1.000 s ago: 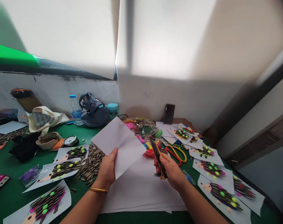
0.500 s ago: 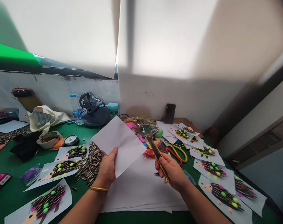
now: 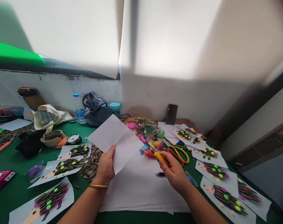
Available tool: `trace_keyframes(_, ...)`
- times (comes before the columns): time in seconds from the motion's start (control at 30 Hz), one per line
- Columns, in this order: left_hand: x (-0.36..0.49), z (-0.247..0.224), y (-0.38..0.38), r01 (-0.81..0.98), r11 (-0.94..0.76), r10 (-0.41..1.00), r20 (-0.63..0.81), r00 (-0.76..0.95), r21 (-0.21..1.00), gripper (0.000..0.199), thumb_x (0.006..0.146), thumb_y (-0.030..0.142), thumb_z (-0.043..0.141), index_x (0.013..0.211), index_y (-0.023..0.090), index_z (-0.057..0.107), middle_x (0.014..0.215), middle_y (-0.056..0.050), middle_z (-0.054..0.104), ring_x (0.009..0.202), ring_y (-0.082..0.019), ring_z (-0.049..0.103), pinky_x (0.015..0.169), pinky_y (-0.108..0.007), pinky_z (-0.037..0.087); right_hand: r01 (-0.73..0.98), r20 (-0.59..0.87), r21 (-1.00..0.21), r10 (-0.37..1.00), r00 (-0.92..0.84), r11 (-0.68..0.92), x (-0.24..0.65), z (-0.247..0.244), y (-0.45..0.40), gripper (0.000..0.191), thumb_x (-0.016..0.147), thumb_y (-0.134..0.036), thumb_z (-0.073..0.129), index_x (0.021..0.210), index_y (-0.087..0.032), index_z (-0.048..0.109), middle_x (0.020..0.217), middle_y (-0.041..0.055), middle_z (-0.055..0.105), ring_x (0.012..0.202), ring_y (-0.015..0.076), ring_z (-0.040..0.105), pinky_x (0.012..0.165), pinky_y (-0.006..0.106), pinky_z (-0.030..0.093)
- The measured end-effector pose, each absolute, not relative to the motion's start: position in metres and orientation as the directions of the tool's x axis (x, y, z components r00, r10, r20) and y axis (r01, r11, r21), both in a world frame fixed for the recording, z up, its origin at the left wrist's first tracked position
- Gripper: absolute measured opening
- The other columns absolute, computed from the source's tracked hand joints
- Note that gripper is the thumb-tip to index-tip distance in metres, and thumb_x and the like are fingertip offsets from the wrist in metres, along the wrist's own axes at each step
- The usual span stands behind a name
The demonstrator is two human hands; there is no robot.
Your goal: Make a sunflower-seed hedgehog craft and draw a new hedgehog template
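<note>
My left hand (image 3: 106, 166) pinches a blank white sheet of paper (image 3: 115, 140) between thumb and fingers, tilted up above the table. In my right hand (image 3: 171, 169) is a yellow and black utility knife (image 3: 160, 157), its tip pointing up and left, a little apart from the held sheet. Below both hands lies a stack of white paper (image 3: 141, 196). A dark pen (image 3: 160, 174) rests on that stack, partly behind my right hand. Scissors with red and yellow handles (image 3: 182, 154) lie just beyond the knife.
Hedgehog pictures with striped seeds lie at left (image 3: 62, 168) and right (image 3: 226, 199). Sunflower seeds (image 3: 91, 165) are heaped left of the paper. Plastic bags of coloured clay (image 3: 146, 126), a blue bag (image 3: 97, 113), a water bottle (image 3: 78, 107) and a phone (image 3: 171, 114) stand along the wall.
The utility knife has turned in my right hand, so its yellow side now faces up and its tip sits lower. The left hand keeps the sheet nearly still; the view has shifted slightly.
</note>
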State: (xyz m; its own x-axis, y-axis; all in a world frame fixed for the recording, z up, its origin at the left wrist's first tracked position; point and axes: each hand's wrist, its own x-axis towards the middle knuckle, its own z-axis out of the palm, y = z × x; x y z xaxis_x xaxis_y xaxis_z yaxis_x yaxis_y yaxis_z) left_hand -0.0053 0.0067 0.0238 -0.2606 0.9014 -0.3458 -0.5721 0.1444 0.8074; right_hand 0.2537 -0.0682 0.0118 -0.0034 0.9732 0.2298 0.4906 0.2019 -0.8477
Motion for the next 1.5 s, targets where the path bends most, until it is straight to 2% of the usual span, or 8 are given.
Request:
trace_keyframes(0.1, -0.008, 0.025, 0.009, -0.542, 0.110, 0.896, -0.319, -0.310, 0.833, 0.017, 0.086, 0.020, 0.063, 0.099, 0.010, 0.070, 0.077, -0.006, 0.076, 0.081, -0.022, 0.074, 0.085, -0.035, 0.059, 0.624, 0.277, -0.745, 0.960, -0.032, 0.235, 0.255, 0.014, -0.070, 0.041, 0.092, -0.044, 0.053, 0.127, -0.025, 0.056, 0.121, 0.0097, 0.064, 0.107, 0.0283, 0.061, 0.091, 0.042, 0.052)
trace_keyframes(0.27, -0.008, 0.024, 0.011, -0.479, -0.042, 0.886, -0.189, -0.424, 0.877, 0.019, 0.084, 0.018, 0.066, 0.102, 0.014, 0.070, 0.099, -0.007, 0.076, 0.104, -0.022, 0.069, 0.102, -0.035, 0.051, 0.729, 0.352, -0.607, 0.929, -0.111, 0.317, 0.253, 0.016, -0.070, 0.038, 0.094, -0.036, 0.050, 0.130, -0.025, 0.057, 0.116, 0.0101, 0.067, 0.104, 0.0284, 0.063, 0.089, 0.044, 0.054)
trace_keyframes(0.37, -0.007, 0.023, 0.011, -0.450, -0.090, 0.887, -0.133, -0.441, 0.888, 0.020, 0.084, 0.018, 0.067, 0.103, 0.014, 0.069, 0.102, -0.007, 0.075, 0.115, -0.021, 0.064, 0.108, -0.034, 0.045, 0.755, 0.365, -0.570, 0.923, -0.121, 0.324, 0.253, 0.016, -0.069, 0.038, 0.094, -0.035, 0.050, 0.129, -0.024, 0.057, 0.114, 0.0101, 0.068, 0.103, 0.0282, 0.064, 0.087, 0.044, 0.054)
trace_keyframes(0.6, -0.011, 0.012, 0.016, -0.387, -0.129, 0.881, -0.074, -0.468, 0.913, 0.023, 0.084, 0.023, 0.068, 0.106, 0.016, 0.069, 0.111, -0.007, 0.073, 0.113, -0.023, 0.064, 0.108, -0.037, 0.044, 0.777, 0.388, -0.541, 0.915, -0.109, 0.322, 0.255, 0.014, -0.066, 0.037, 0.094, -0.035, 0.051, 0.128, -0.025, 0.058, 0.114, 0.0092, 0.068, 0.102, 0.0277, 0.065, 0.087, 0.043, 0.054)
trace_keyframes(1.07, -0.010, 0.006, 0.018, -0.407, -0.158, 0.886, -0.053, -0.461, 0.900, 0.029, 0.084, 0.021, 0.069, 0.112, 0.017, 0.066, 0.111, -0.007, 0.073, 0.114, -0.021, 0.063, 0.111, -0.036, 0.041, 0.800, 0.393, -0.506, 0.912, -0.119, 0.323, 0.254, 0.012, -0.065, 0.036, 0.093, -0.035, 0.051, 0.127, -0.025, 0.059, 0.113, 0.0094, 0.069, 0.100, 0.0283, 0.065, 0.085, 0.043, 0.054)
trace_keyframes(1.27, -0.008, 0.006, 0.012, -0.233, -0.273, 0.893, 0.156, -0.422, 0.933, 0.025, 0.086, 0.023, 0.067, 0.110, 0.017, 0.068, 0.122, -0.008, 0.068, 0.124, -0.020, 0.057, 0.115, -0.029, 0.032, 0.825, 0.386, -0.471, 0.914, -0.126, 0.312, 0.253, 0.012, -0.064, 0.036, 0.094, -0.034, 0.050, 0.128, -0.023, 0.057, 0.113, 0.0102, 0.069, 0.101, 0.0281, 0.065, 0.085, 0.043, 0.054)
trace_keyframes(1.37, -0.010, 0.006, 0.010, -0.153, -0.284, 0.887, 0.198, -0.417, 0.947, 0.027, 0.083, 0.025, 0.070, 0.109, 0.017, 0.068, 0.122, -0.009, 0.068, 0.127, -0.021, 0.054, 0.115, -0.026, 0.030, 0.839, 0.402, -0.452, 0.909, -0.111, 0.302, 0.255, 0.010, -0.063, 0.036, 0.095, -0.035, 0.049, 0.128, -0.021, 0.057, 0.114, 0.0108, 0.069, 0.101, 0.0278, 0.066, 0.085, 0.043, 0.055)
trace_keyframes(1.5, -0.012, 0.004, 0.010, 0.044, -0.271, 0.871, 0.264, -0.414, 0.962, 0.036, 0.084, 0.035, 0.068, 0.114, 0.015, 0.067, 0.125, -0.011, 0.067, 0.124, -0.025, 0.056, 0.114, -0.033, 0.034, 0.850, 0.429, -0.428, 0.897, -0.107, 0.306, 0.257, 0.007, -0.062, 0.037, 0.095, -0.035, 0.051, 0.128, -0.021, 0.057, 0.114, 0.0098, 0.069, 0.101, 0.0265, 0.066, 0.084, 0.040, 0.056)
